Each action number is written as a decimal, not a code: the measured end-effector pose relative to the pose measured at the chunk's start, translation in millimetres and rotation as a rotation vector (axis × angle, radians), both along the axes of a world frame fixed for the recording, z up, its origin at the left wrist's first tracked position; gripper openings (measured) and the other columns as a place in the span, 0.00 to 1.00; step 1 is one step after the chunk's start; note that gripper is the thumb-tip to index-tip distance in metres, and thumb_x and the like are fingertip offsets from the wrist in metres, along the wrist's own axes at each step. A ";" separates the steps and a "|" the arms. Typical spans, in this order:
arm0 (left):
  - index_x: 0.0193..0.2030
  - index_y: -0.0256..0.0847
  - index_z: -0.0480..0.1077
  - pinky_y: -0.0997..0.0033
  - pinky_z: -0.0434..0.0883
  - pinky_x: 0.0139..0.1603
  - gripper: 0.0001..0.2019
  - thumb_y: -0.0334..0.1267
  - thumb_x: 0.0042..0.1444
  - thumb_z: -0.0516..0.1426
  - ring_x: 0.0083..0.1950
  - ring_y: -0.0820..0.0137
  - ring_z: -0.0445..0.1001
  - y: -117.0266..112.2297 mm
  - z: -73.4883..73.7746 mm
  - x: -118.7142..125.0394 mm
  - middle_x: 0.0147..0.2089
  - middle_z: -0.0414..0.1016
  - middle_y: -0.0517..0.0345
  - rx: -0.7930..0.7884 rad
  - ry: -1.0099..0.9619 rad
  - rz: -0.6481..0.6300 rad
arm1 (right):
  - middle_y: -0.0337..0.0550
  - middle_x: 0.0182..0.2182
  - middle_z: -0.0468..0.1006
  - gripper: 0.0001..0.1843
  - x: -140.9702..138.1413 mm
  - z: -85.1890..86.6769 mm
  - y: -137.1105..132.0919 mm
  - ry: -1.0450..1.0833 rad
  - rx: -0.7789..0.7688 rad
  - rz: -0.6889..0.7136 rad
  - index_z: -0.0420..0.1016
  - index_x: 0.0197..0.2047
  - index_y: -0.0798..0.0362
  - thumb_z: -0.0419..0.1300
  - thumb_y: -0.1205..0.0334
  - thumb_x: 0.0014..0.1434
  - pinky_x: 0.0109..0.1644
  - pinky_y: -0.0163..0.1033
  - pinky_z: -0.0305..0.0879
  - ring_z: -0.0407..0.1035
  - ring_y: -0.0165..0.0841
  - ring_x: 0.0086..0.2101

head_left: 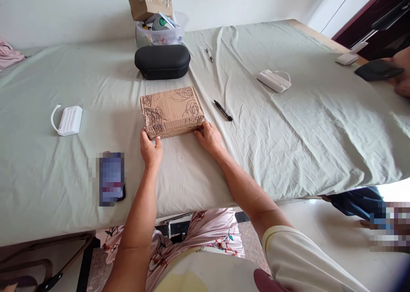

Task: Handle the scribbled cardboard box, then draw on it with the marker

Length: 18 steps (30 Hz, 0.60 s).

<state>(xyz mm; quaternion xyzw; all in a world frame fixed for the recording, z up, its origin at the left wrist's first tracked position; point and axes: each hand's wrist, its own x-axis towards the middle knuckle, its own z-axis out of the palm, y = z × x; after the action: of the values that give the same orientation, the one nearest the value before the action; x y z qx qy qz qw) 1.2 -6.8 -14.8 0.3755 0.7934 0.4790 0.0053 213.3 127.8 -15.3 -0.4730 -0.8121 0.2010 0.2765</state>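
A brown cardboard box (174, 106), scribbled with black loops on its top and front, lies flat on the cloth-covered table. At its near left corner my left hand (150, 151) grips the edge, thumb in front and fingers along the side. My right hand (209, 137) holds the near right corner, its fingers partly hidden by the box. Just right of the box lies a black marker (223, 110). Behind the box sits a black zippered case (162, 61).
A pixelated phone (111, 178) lies near the front edge. White power banks (71, 120) with cable loops rest left and right. A clear plastic tub (160, 35) with a carton (149, 1) on top stands at the wall. Another person's hand (402, 72) shows at far right.
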 end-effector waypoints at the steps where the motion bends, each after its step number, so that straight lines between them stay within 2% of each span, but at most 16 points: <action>1: 0.65 0.37 0.64 0.55 0.79 0.61 0.27 0.34 0.59 0.59 0.61 0.55 0.80 0.0 0.9 -0.3 0.61 0.79 0.38 -0.003 -0.002 -0.001 | 0.52 0.43 0.80 0.10 0.1 0.1 0.0 0.001 -0.006 -0.006 0.69 0.42 0.48 0.59 0.53 0.61 0.44 0.47 0.68 0.72 0.42 0.39; 4: 0.65 0.37 0.65 0.57 0.79 0.59 0.27 0.38 0.59 0.60 0.60 0.55 0.80 -0.2 3.9 -0.7 0.61 0.79 0.37 0.007 -0.011 -0.001 | 0.51 0.42 0.81 0.09 0.3 2.6 -0.7 0.046 -0.021 -0.012 0.69 0.41 0.48 0.60 0.54 0.61 0.43 0.47 0.68 0.72 0.41 0.39; 10: 0.70 0.37 0.61 0.60 0.77 0.58 0.33 0.49 0.63 0.60 0.61 0.57 0.79 -3.0 10.1 2.0 0.63 0.76 0.36 0.096 0.005 0.014 | 0.46 0.40 0.80 0.10 -2.4 10.6 -4.5 0.266 -0.029 -0.027 0.70 0.42 0.49 0.60 0.52 0.63 0.44 0.44 0.70 0.71 0.36 0.38; 13: 0.69 0.37 0.62 0.63 0.77 0.55 0.31 0.50 0.64 0.59 0.58 0.60 0.80 -4.9 14.1 5.9 0.61 0.77 0.39 0.196 0.077 0.022 | 0.43 0.37 0.77 0.10 -3.7 15.3 -7.5 0.362 0.063 -0.046 0.69 0.44 0.49 0.59 0.52 0.64 0.47 0.45 0.70 0.72 0.35 0.38; 18: 0.61 0.38 0.68 0.66 0.78 0.50 0.21 0.49 0.70 0.52 0.51 0.65 0.80 -8.0 18.4 11.4 0.52 0.78 0.45 0.460 0.107 0.015 | 0.39 0.34 0.72 0.10 -0.7 28.0 -14.5 0.563 0.292 -0.106 0.70 0.48 0.48 0.55 0.52 0.70 0.47 0.45 0.71 0.70 0.34 0.37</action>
<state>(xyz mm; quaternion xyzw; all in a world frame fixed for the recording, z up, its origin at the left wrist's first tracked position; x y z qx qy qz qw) 12.5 -14.8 3.6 0.3859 0.6652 0.6267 -0.1259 212.6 113.3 12.8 -0.3956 -0.6983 0.1906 0.5653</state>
